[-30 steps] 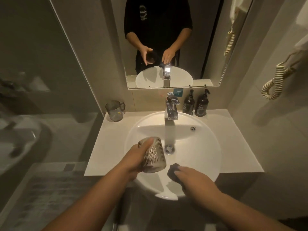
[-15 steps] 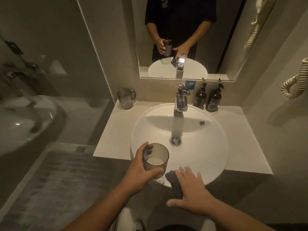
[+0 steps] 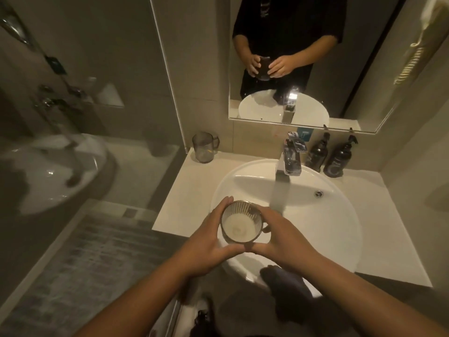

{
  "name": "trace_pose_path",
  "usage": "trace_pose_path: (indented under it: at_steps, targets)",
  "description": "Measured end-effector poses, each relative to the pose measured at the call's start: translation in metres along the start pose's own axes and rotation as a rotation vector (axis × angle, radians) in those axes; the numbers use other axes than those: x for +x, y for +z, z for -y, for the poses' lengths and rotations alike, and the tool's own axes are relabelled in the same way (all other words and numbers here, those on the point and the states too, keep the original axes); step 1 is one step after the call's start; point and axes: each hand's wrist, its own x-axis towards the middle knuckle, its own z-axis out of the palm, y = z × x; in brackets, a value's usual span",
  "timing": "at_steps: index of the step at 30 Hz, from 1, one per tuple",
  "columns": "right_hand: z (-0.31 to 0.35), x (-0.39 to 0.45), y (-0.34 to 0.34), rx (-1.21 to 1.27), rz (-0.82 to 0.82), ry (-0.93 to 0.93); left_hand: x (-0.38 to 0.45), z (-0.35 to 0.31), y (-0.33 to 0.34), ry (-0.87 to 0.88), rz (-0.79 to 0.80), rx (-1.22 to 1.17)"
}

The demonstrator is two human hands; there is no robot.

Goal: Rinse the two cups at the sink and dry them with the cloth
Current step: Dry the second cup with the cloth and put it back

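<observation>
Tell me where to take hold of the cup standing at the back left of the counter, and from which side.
Judging by its pose, grip the second cup by its handle, which juts from its right side toward the faucet. Come in from the right, over the basin. It stands upright and clear of other items.

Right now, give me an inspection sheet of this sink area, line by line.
Surface: pale counter around a white sink; tap running.
Job's things: ribbed cup held upright over the sink's near side; second cup on the counter's back left corner; dark cloth on the sink's front rim.
Clutter: two dark pump bottles behind the tap.
Hands: left hand and right hand both grip the ribbed cup.
Cables: coiled cord on the right wall.
Surroundings: mirror, floor mat.
</observation>
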Motion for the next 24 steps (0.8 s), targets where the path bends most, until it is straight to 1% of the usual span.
trace_pose_path:
  at_steps: [4,10,15,19,24]
  targets:
    - [-0.001,0.028,0.003,-0.006,-0.041,0.022,0.027,0.015,-0.02,-0.01,-0.009,0.058]
    - [-0.002,0.094,0.005,-0.002,-0.118,0.094,0.095,0.04,-0.057,-0.028,0.003,-0.015]
    - [-0.009,0.159,0.004,0.006,-0.208,0.151,0.168,0.057,-0.088,0.047,0.043,-0.041]
    - [-0.025,0.212,-0.002,-0.007,-0.268,0.217,0.23,0.068,-0.102,0.084,0.047,-0.046]
    - [-0.053,0.268,-0.008,0.014,-0.269,0.279,0.291,0.08,-0.11,0.068,0.059,-0.052]
